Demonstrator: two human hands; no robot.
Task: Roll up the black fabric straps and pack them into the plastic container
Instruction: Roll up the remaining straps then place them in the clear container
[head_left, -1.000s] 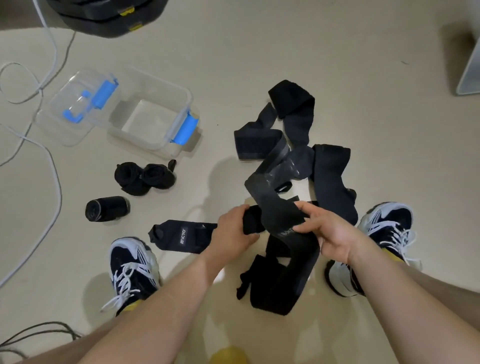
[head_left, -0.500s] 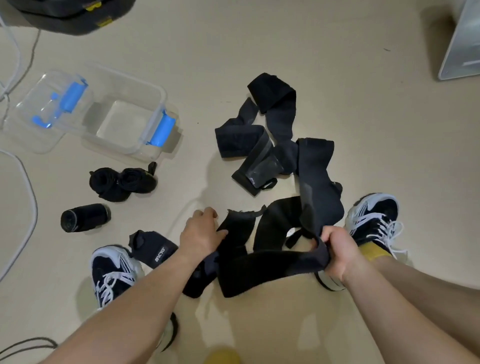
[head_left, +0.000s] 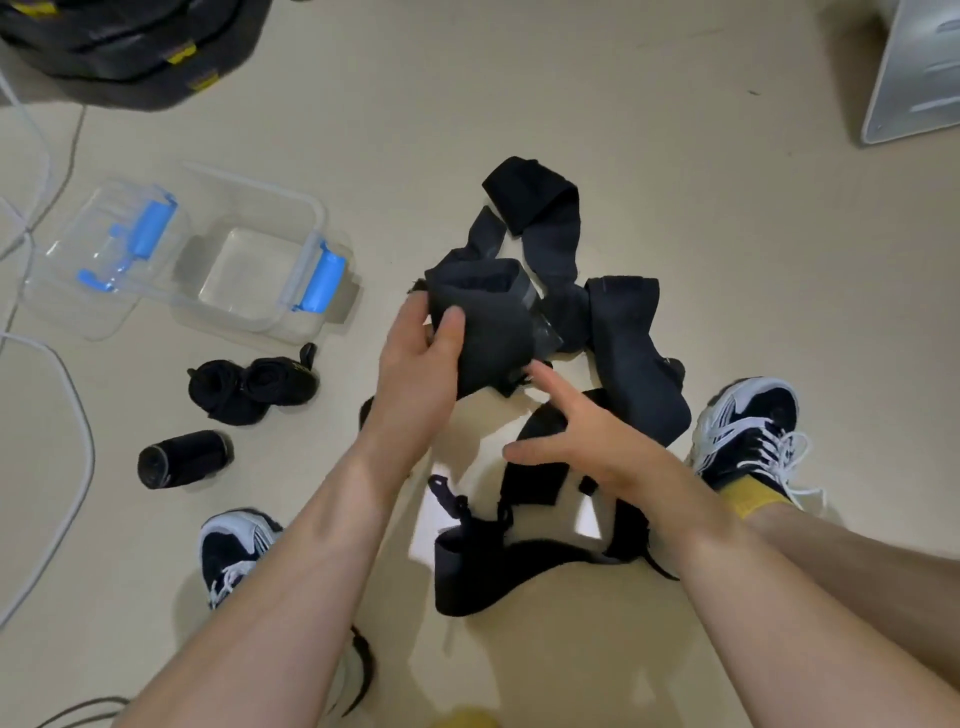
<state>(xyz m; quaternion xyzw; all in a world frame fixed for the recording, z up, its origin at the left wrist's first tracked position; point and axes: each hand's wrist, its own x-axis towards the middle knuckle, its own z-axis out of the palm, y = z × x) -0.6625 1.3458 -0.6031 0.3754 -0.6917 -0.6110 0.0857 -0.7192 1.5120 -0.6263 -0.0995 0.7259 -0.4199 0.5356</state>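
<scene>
Mid-roll: pinches a half-rolled black strap (head_left: 488, 338) in left hand (head_left: 415, 364), just right of the plastic container (head_left: 317, 218); holds right hand (head_left: 592, 447) open nearer, fingers (head_left: 550, 382) spread. Next, probably needs winding in the loose length tightly.

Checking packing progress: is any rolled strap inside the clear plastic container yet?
No, the plastic container is bare inside; the rolled strap and the black bundle lie on the floor outside it.

Left hand (head_left: 415, 358) grips black strap (head_left: 483, 332); right hand (head_left: 587, 441) open.
</scene>
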